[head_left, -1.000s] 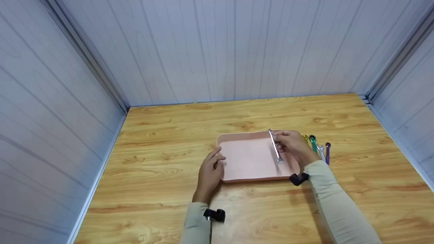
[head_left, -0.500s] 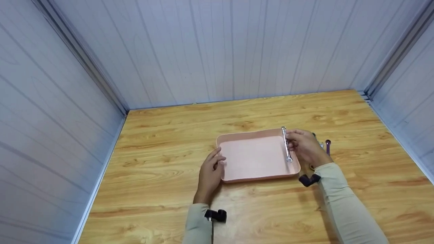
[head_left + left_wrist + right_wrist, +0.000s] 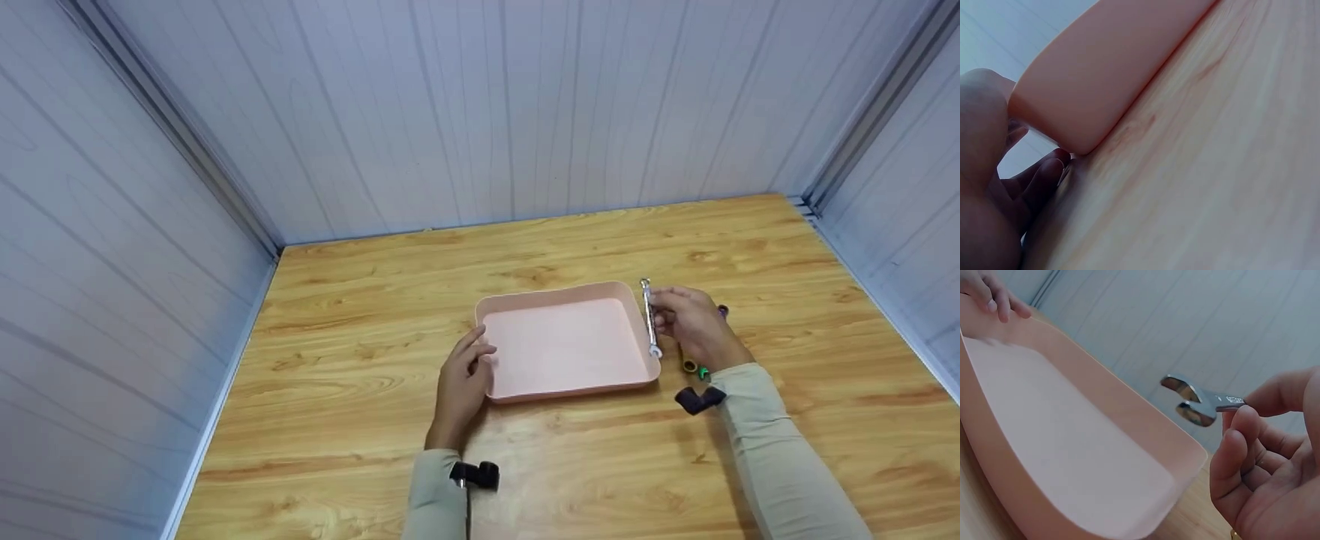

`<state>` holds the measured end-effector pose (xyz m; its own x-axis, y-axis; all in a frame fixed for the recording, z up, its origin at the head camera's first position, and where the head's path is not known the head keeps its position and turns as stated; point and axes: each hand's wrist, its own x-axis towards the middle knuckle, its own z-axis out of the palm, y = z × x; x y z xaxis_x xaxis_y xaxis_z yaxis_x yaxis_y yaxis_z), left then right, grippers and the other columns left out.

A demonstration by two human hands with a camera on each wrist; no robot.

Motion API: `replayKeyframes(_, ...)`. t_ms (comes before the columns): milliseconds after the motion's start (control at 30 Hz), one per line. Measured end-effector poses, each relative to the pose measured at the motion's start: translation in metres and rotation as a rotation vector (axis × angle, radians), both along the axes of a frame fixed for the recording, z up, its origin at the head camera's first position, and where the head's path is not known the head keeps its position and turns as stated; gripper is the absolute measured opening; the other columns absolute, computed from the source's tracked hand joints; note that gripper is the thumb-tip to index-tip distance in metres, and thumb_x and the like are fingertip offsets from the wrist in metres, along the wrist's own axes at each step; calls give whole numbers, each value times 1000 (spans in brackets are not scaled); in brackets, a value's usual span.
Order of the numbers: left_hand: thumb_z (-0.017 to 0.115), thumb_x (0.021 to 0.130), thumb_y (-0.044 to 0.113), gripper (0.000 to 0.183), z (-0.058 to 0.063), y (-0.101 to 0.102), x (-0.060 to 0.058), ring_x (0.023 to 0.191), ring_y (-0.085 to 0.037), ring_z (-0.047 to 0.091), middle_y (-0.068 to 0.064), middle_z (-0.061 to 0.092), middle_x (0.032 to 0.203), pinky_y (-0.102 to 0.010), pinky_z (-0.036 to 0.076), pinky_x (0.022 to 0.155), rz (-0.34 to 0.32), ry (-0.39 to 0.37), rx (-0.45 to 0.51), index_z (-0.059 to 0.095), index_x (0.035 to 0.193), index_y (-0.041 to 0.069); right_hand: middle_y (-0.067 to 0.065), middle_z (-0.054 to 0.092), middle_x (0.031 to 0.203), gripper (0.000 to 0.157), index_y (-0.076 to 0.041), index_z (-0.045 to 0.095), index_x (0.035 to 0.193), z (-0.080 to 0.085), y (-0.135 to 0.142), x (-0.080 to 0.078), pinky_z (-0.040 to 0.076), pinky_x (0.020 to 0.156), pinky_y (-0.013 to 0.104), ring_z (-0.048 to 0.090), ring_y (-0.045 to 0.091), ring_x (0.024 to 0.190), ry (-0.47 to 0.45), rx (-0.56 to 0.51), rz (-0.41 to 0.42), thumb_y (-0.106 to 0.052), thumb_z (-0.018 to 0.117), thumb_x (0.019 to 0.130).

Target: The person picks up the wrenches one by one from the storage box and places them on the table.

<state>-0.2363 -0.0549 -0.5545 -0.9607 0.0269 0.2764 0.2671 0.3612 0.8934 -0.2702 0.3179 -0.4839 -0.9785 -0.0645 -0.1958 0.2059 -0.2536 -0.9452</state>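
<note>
My right hand [image 3: 696,324] pinches a shiny chrome wrench [image 3: 650,321] between thumb and fingers. The wrench is held just beyond the right wall of a shallow pink tray [image 3: 566,349]. In the right wrist view, the open-ended jaw of the wrench [image 3: 1199,406] points towards the tray, above rim height. At the tray's left side, my left hand [image 3: 461,381] grips the wall, some fingers reaching over the rim to the inside. The left wrist view shows other fingers [image 3: 1044,180] curled low against the tray's outer corner [image 3: 1081,121]. Nothing lies inside the tray.
Partly hidden under my right hand and wrist lie more wrenches, with a purple end [image 3: 722,310], a yellow end [image 3: 688,366] and a green end [image 3: 703,373] showing. Pale panel walls [image 3: 465,112] enclose the wooden table [image 3: 360,322] at the back and sides.
The right hand has carried the chrome wrench rightwards, from above the tray's inside to beyond its right wall. It now covers more of the coloured wrenches. The left hand stays at the tray.
</note>
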Motion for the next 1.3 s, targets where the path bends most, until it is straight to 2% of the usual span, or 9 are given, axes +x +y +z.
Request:
replayKeyframes(133, 57, 95, 3, 21, -1, 2, -1, 135, -18, 47, 4, 55, 144, -38, 40, 109, 0, -2, -2, 74, 106, 4, 2, 60, 75, 13, 1, 62, 108, 2, 9, 4, 49, 61, 25, 54, 11, 63, -8, -5, -11, -6, 55, 100)
replayKeyframes(367, 56, 96, 4, 21, 3, 5, -3, 134, -12, 47, 8, 55, 144, -33, 40, 107, 11, -22, -18, 75, 105, 5, 2, 61, 76, 12, -4, 68, 95, 4, 24, 11, 49, 59, 24, 55, 11, 62, -4, -52, -46, -4, 57, 100)
replayKeyframes(500, 57, 96, 4, 21, 4, 7, -3, 134, -13, 48, 7, 55, 144, -34, 40, 108, 11, -19, -11, 75, 105, 5, 1, 61, 77, 13, -5, 69, 93, 6, 33, 12, 49, 60, 24, 55, 10, 64, -7, -56, -49, -6, 58, 100)
replayKeyframes(733, 56, 95, 3, 21, 6, 10, -3, 136, -19, 47, 0, 56, 144, -39, 38, 110, -1, 11, -20, 75, 104, 4, 2, 61, 81, 11, -4, 68, 101, 4, 50, 17, 49, 60, 23, 55, 10, 66, 5, -4, -54, -9, 58, 101)
replayKeyframes(933, 55, 95, 5, 22, 5, 12, -1, 132, -15, 50, 6, 56, 144, -37, 44, 101, 7, -17, -10, 75, 105, 5, 1, 63, 76, 12, -2, 70, 99, 0, 63, 21, 48, 57, 22, 55, 10, 62, 20, -40, -64, -4, 58, 99)
replayKeyframes(1133, 56, 95, 5, 21, 5, 11, 1, 131, -11, 49, 9, 55, 143, -34, 44, 102, 18, -31, -1, 75, 105, 4, 2, 62, 75, 8, -1, 69, 97, -3, 72, 24, 49, 57, 22, 56, 10, 62, -34, -101, -67, -3, 61, 97)
replayKeyframes(1300, 56, 95, 5, 21, 5, 13, 3, 131, -12, 50, 6, 55, 144, -36, 44, 102, 11, -28, -11, 75, 105, 5, 1, 62, 75, 9, 1, 66, 103, -3, 81, 30, 50, 58, 22, 57, 10, 63, -57, -63, -74, -6, 64, 96)
